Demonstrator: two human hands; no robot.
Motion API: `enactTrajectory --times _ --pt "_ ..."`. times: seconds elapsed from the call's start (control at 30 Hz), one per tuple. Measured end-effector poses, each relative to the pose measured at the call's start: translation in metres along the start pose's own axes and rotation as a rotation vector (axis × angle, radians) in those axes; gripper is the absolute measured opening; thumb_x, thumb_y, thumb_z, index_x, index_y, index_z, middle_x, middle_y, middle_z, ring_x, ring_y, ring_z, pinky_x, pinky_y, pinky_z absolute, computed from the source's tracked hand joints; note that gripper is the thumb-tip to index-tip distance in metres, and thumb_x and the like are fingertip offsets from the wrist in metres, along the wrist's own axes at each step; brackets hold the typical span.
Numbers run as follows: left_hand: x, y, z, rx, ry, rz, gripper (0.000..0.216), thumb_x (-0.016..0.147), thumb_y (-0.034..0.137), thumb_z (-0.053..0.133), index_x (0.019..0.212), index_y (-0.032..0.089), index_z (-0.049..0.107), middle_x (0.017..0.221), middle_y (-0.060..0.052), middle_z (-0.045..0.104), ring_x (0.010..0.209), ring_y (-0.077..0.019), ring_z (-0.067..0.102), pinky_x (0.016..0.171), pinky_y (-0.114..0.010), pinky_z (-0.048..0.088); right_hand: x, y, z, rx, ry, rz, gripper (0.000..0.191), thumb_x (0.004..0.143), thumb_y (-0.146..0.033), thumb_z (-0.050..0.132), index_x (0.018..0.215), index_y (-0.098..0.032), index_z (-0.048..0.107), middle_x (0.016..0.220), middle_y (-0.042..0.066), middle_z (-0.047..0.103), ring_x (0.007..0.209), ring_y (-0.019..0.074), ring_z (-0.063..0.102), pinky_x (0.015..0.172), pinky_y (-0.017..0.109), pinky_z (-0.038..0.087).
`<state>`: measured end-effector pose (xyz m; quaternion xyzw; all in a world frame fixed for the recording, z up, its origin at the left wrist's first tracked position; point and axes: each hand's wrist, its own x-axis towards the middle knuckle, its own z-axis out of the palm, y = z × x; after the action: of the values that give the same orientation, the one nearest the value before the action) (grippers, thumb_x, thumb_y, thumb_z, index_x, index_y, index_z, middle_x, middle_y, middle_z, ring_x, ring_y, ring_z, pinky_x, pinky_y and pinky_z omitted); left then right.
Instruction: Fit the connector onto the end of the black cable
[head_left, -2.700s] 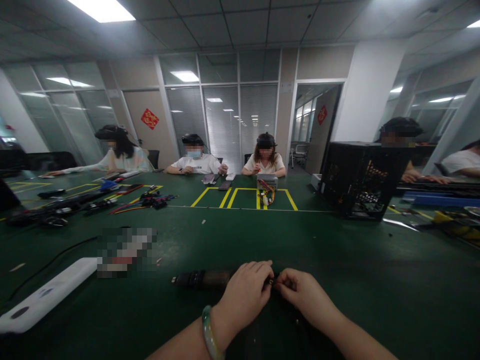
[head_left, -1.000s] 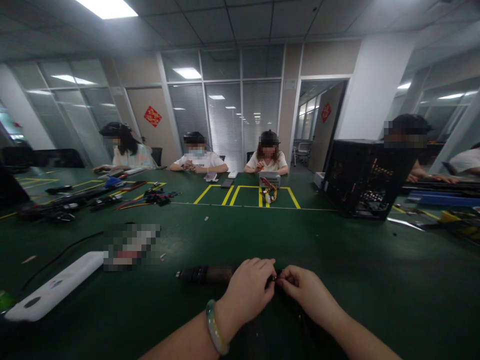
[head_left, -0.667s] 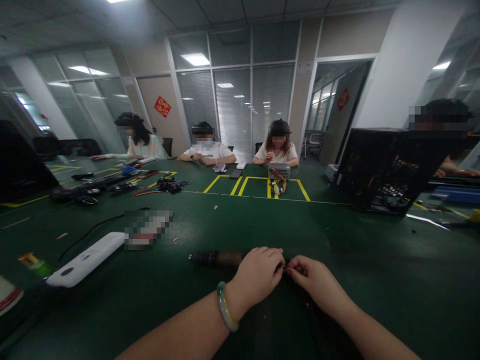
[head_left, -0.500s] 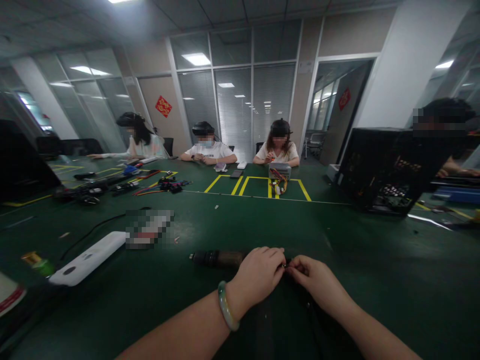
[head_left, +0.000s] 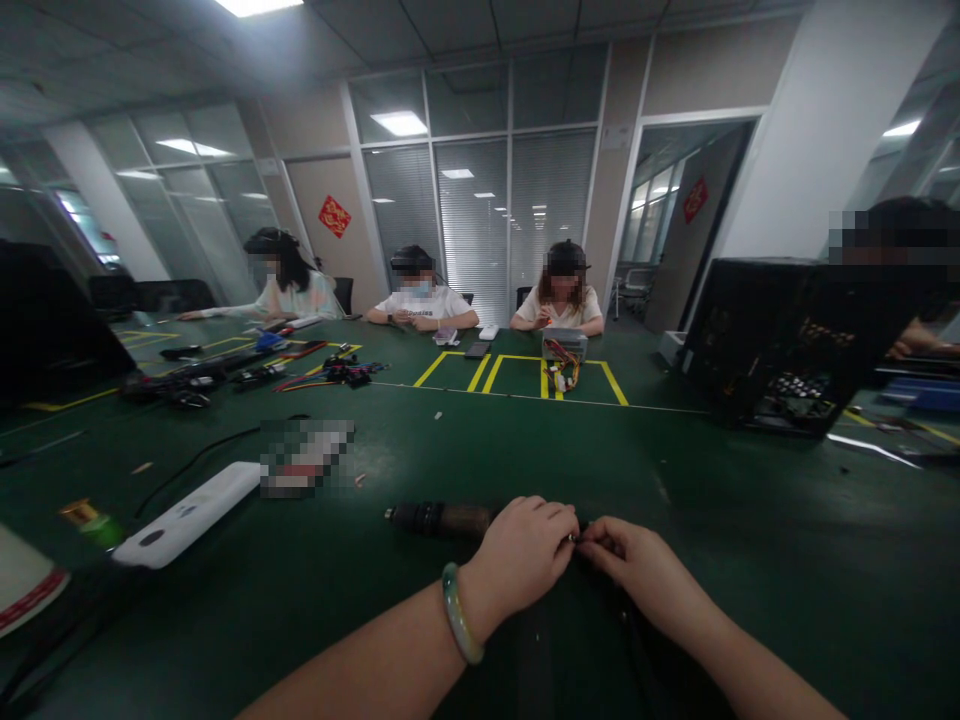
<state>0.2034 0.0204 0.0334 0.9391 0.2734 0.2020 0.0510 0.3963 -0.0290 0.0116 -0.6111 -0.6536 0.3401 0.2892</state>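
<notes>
A dark electric screwdriver (head_left: 454,520) lies across the green table (head_left: 360,620), its tip pointing left. Over its rear end my left hand (head_left: 529,545) is closed, a green bangle (head_left: 461,612) on the wrist. The fingers of my right hand (head_left: 626,555) pinch a small dark plug-like piece at that same end, close against my left fingertips. Most of this piece is hidden, so I cannot tell whether it sits in the screwdriver. Below my right hand a dark cable (head_left: 628,625) runs down toward the table's near edge.
On the left lie a white power strip (head_left: 187,515), a green-and-gold bottle (head_left: 90,522) and a white cup (head_left: 26,580). Farther back are bundled cables (head_left: 341,370) and a power supply (head_left: 564,345). A black computer case (head_left: 772,345) stands right. Several people sit around the table.
The whole view has shifted slightly to the right. Both hands keep their hold at the screwdriver's rear end, with little visible movement of the fingers.
</notes>
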Motion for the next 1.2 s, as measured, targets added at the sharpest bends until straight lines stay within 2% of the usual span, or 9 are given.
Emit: enactTrajectory --times 0.27,0.47,0.67,0.97,1.2 --pt "-0.0002 -0.0004 0.0011 0.012 -0.019 -0.028 0.007 0.091 0.024 0.057 0.096 0.021 0.06 0.109 -0.003 0.064 0.101 -0.0211 0.057 0.094 -0.037 0.04 -0.0025 -0.0054 -0.0034 -0.027 0.001 0.018 0.016 0.086 -0.033 0.058 0.086 -0.021 0.068 0.083 0.002 0.072 0.074 0.0189 0.065 0.062 0.024 0.044" --pt "-0.0003 -0.0006 0.0006 -0.026 -0.003 -0.043 0.006 0.088 0.021 0.058 0.094 0.022 0.059 0.104 -0.001 0.065 0.098 -0.0199 0.057 0.091 -0.035 0.041 -0.002 -0.0053 0.0009 -0.048 0.059 -0.009 0.015 0.087 -0.031 0.056 0.086 -0.023 0.068 0.082 0.0 0.071 0.075 0.0181 0.066 0.063 0.023 0.044" --pt "0.0 0.0009 0.0003 -0.029 -0.005 -0.088 0.012 0.086 0.02 0.059 0.098 0.021 0.056 0.095 -0.001 0.063 0.091 -0.0201 0.057 0.084 -0.034 0.043 -0.0028 -0.0017 0.0007 -0.01 0.054 -0.022 0.015 0.089 -0.029 0.054 0.087 -0.023 0.067 0.083 -0.001 0.07 0.074 0.0168 0.065 0.061 0.022 0.043" --pt "0.0 -0.0001 0.0026 -0.038 -0.018 -0.067 0.006 0.09 0.019 0.055 0.095 0.022 0.056 0.101 -0.002 0.063 0.095 -0.0201 0.056 0.088 -0.035 0.042 -0.0044 -0.0044 0.0017 0.003 0.105 -0.039 0.011 0.087 -0.025 0.056 0.084 -0.021 0.066 0.08 -0.001 0.07 0.074 0.0159 0.064 0.062 0.022 0.042" --pt "-0.0003 0.0005 0.0027 -0.026 -0.013 -0.066 0.011 0.089 0.018 0.055 0.099 0.021 0.056 0.105 -0.003 0.062 0.098 -0.0211 0.056 0.091 -0.036 0.042 -0.0062 -0.0075 0.0001 0.022 0.107 -0.032 0.011 0.087 -0.024 0.057 0.083 -0.021 0.067 0.08 -0.001 0.07 0.073 0.016 0.064 0.063 0.022 0.042"
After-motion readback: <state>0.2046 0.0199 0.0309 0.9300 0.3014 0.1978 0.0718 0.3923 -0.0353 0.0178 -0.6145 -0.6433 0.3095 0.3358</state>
